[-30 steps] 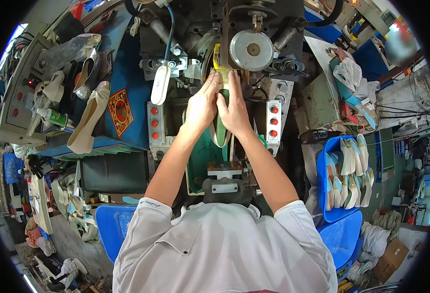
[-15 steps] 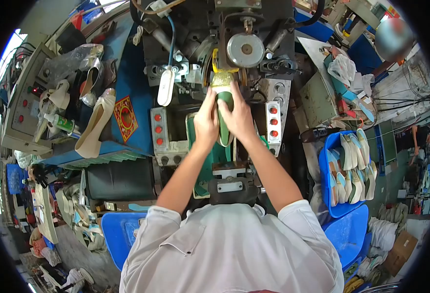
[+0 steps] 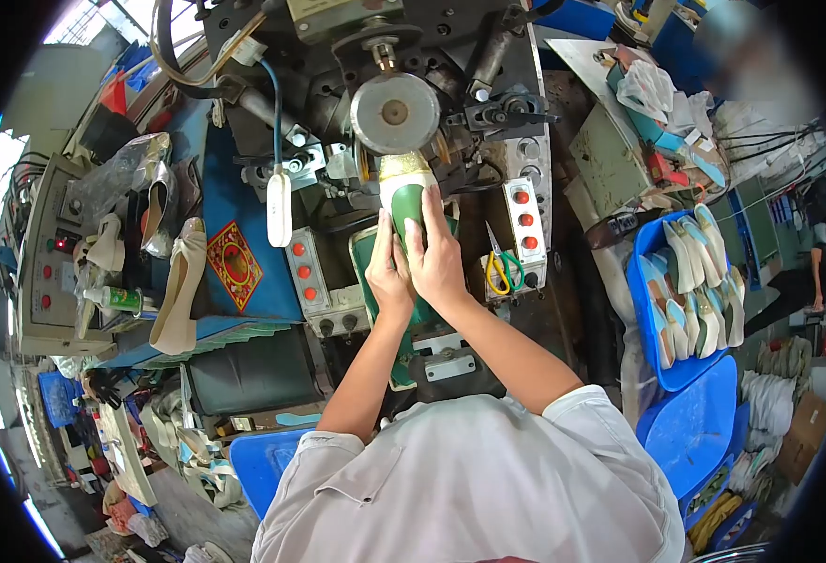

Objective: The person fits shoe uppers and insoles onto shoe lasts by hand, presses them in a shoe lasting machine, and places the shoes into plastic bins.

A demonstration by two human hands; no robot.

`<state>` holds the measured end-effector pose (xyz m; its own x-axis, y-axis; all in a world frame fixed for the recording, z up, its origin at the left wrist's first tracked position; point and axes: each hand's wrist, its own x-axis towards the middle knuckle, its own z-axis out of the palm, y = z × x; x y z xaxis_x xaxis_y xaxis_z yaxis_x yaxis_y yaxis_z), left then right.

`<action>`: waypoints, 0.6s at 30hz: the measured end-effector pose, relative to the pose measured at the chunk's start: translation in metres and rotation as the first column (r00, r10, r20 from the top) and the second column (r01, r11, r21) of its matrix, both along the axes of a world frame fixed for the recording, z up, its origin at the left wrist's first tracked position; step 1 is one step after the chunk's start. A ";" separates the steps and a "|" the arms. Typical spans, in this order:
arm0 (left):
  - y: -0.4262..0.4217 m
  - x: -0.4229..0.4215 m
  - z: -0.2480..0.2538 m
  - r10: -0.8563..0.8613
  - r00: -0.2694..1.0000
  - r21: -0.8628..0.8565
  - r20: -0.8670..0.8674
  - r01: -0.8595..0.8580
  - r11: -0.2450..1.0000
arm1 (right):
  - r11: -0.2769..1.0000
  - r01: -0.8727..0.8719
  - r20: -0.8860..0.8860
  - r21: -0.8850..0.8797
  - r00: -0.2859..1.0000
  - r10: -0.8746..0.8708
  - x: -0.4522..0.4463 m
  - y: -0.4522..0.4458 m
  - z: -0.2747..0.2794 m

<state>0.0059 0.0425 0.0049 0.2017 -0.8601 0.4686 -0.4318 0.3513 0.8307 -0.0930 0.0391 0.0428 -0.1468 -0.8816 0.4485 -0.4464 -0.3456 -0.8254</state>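
A shoe on a green last (image 3: 409, 208), with a pale rim and a glittery gold toe, points away from me into the machine. Its toe end lies under a round metal disc (image 3: 394, 113). My left hand (image 3: 389, 280) grips the shoe's left side near the heel. Along the right side and over the top, my right hand (image 3: 437, 265) is closed on the same shoe, fingers pointing forward. Both palms hide most of the heel end. Scissors (image 3: 500, 263) with yellow and green handles lie to the right of my right hand.
Control boxes with red buttons flank the machine, one left (image 3: 306, 270) and one right (image 3: 525, 220). A white switch (image 3: 280, 208) hangs from a blue cable. At right, a blue tub (image 3: 650, 324) holds several pale shoes. A beige shoe (image 3: 180, 286) rests on the left bench.
My head view has shifted, so the machine appears further up and left. The shoe and both hands have drawn back slightly from the machine. The scissors now show fully.
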 end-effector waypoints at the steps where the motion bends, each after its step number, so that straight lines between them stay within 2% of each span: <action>1: 0.001 0.000 0.000 0.001 1.000 0.014 -0.011 -0.001 1.000 | 1.000 -0.006 -0.002 0.004 1.000 0.006 0.000 0.000 -0.002; 4: 0.000 0.000 0.001 -0.001 1.000 0.025 -0.011 0.002 1.000 | 0.998 0.039 -0.026 -0.043 0.999 -0.040 0.002 -0.002 -0.005; 11: 0.002 0.002 0.001 -0.008 1.000 0.077 -0.024 0.010 0.997 | 0.999 0.031 -0.003 -0.026 1.000 -0.031 0.001 0.001 -0.001; 18: -0.002 0.008 -0.010 0.011 0.998 0.028 0.054 -0.012 1.000 | 0.998 0.036 -0.029 -0.056 0.999 -0.038 0.002 0.001 0.000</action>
